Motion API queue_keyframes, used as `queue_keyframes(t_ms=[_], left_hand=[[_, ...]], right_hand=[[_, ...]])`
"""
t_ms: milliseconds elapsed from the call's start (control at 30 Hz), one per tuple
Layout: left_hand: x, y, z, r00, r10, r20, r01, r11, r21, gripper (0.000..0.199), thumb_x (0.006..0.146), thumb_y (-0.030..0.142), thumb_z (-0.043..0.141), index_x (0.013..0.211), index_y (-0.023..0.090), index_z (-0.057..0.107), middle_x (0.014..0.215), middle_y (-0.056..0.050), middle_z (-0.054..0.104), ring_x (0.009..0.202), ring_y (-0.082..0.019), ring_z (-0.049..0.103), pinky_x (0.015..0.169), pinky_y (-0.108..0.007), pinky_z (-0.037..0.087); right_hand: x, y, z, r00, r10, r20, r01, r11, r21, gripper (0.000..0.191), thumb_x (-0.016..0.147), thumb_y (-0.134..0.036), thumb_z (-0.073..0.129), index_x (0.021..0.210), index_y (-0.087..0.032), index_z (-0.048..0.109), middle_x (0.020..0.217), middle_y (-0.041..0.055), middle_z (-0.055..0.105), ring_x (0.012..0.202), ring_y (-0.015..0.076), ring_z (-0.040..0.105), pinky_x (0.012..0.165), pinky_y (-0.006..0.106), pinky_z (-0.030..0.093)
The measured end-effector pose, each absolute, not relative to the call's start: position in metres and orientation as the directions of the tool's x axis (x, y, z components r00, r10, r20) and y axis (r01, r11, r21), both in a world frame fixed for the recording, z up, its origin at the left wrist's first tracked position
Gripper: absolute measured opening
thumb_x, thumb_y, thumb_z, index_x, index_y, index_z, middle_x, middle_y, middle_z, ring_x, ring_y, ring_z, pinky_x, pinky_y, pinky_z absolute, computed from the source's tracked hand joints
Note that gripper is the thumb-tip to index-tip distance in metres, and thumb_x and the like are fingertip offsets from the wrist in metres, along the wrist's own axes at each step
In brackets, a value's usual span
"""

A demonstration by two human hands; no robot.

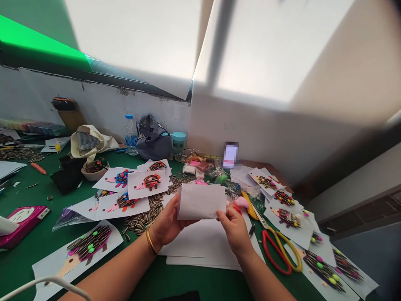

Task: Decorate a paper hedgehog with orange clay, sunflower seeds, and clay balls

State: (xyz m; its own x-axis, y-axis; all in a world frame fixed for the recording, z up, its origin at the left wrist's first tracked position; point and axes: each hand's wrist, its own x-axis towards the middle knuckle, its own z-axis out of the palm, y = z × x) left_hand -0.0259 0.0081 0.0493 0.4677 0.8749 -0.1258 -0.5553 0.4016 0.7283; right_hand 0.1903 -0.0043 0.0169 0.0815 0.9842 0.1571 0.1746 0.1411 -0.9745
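Between my two hands a small blank white sheet of paper is held up over the table. My left hand supports its left edge, with the fingers behind and under it and a gold bangle at the wrist. The lower right corner is pinched by my right hand, thumb in front. Larger white sheets lie on the table below. Just right of my right hand are scissors with one red and one yellow handle, and a black pen.
Hedgehog pictures with seed spines lie left and right. Striped sunflower seeds are heaped left of my hands. Farther back stand a water bottle, a grey-blue bag and a phone. A pink glue gun-like device sits left.
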Motion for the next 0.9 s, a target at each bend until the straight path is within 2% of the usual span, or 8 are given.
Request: queue_keyframes(t_ms=[100, 267, 367, 433, 500, 633, 767, 900], left_hand=[[-0.024, 0.008, 0.044, 0.397, 0.909, -0.127, -0.514, 0.334, 0.790, 0.066, 0.078, 0.066, 0.060, 0.131, 0.026, 0.054, 0.135, -0.010, 0.058, 0.122, -0.031, 0.054, 0.091, -0.042, 0.051], [-0.018, 0.013, 0.037, 0.212, 0.950, -0.229, -0.389, 0.297, 0.872, 0.058, 0.069, 0.041, 0.079, 0.119, 0.017, 0.060, 0.110, -0.012, 0.071, 0.089, -0.024, 0.067, 0.072, -0.030, 0.051], [-0.017, 0.015, 0.035, 0.208, 0.950, -0.232, -0.387, 0.298, 0.873, 0.054, 0.068, 0.038, 0.080, 0.113, 0.014, 0.064, 0.098, -0.011, 0.074, 0.078, -0.021, 0.067, 0.070, -0.028, 0.050], [-0.018, 0.015, 0.035, 0.240, 0.942, -0.233, -0.361, 0.309, 0.880, 0.051, 0.069, 0.037, 0.080, 0.112, 0.014, 0.065, 0.096, -0.011, 0.074, 0.078, -0.020, 0.067, 0.070, -0.028, 0.049], [-0.019, 0.014, 0.034, 0.310, 0.922, -0.234, -0.318, 0.332, 0.888, 0.050, 0.070, 0.037, 0.080, 0.111, 0.013, 0.066, 0.094, -0.010, 0.074, 0.079, -0.020, 0.067, 0.071, -0.027, 0.048], [-0.019, 0.011, 0.032, 0.459, 0.853, -0.250, -0.184, 0.366, 0.912, 0.048, 0.069, 0.039, 0.079, 0.106, 0.011, 0.068, 0.088, -0.010, 0.073, 0.076, -0.020, 0.065, 0.068, -0.027, 0.047], [-0.019, 0.008, 0.032, 0.512, 0.813, -0.276, -0.092, 0.372, 0.924, 0.047, 0.069, 0.041, 0.079, 0.103, 0.011, 0.069, 0.088, -0.009, 0.072, 0.079, -0.022, 0.065, 0.067, -0.027, 0.046], [-0.019, 0.009, 0.034, 0.508, 0.811, -0.290, -0.077, 0.378, 0.923, 0.049, 0.069, 0.042, 0.078, 0.107, 0.012, 0.068, 0.090, -0.009, 0.072, 0.080, -0.022, 0.065, 0.068, -0.027, 0.046]], right_hand=[[0.193, -0.006, 0.015, 0.099, 0.975, 0.200, 0.240, 0.171, -0.955, 0.032, 0.084, -0.044, 0.061, 0.066, -0.019, 0.055, 0.070, 0.0001, 0.055, 0.064, 0.0141, 0.048, 0.060, 0.026, 0.041], [0.194, -0.005, 0.013, 0.050, 0.968, 0.244, 0.287, 0.220, -0.932, 0.035, 0.082, -0.043, 0.063, 0.061, -0.020, 0.046, 0.067, -0.0009, 0.051, 0.063, 0.0138, 0.047, 0.060, 0.026, 0.040], [0.198, -0.003, 0.011, 0.042, 0.990, 0.136, 0.098, 0.132, -0.986, 0.030, 0.079, -0.045, 0.069, 0.091, -0.021, 0.056, 0.091, 0.0046, 0.062, 0.081, 0.0187, 0.058, 0.072, 0.030, 0.048], [0.202, -0.001, 0.012, 0.039, 0.995, 0.087, -0.054, 0.089, -0.995, 0.053, 0.076, -0.047, 0.072, 0.118, -0.026, 0.050, 0.115, 0.0075, 0.061, 0.098, 0.0219, 0.060, 0.083, 0.034, 0.049], [0.208, 0.001, 0.013, 0.012, 0.997, 0.075, -0.136, 0.076, -0.988, 0.064, 0.075, -0.049, 0.073, 0.130, -0.030, 0.044, 0.127, 0.0079, 0.056, 0.111, 0.0237, 0.056, 0.090, 0.036, 0.047], [0.218, 0.003, 0.017, -0.109, 0.994, 0.001, -0.103, -0.010, -0.995, 0.049, 0.074, -0.049, 0.075, 0.115, -0.026, 0.061, 0.116, 0.0076, 0.063, 0.111, 0.0246, 0.056, 0.089, 0.034, 0.046], [0.221, 0.002, 0.019, -0.231, 0.959, -0.163, -0.021, -0.173, -0.985, 0.034, 0.071, -0.046, 0.078, 0.091, -0.021, 0.068, 0.089, 0.0041, 0.067, 0.079, 0.0184, 0.061, 0.068, 0.028, 0.047], [0.218, 0.002, 0.019, -0.220, 0.958, -0.184, 0.055, -0.176, -0.983, 0.032, 0.071, -0.047, 0.077, 0.078, -0.017, 0.066, 0.073, 0.0006, 0.062, 0.062, 0.0128, 0.054, 0.055, 0.023, 0.040]])
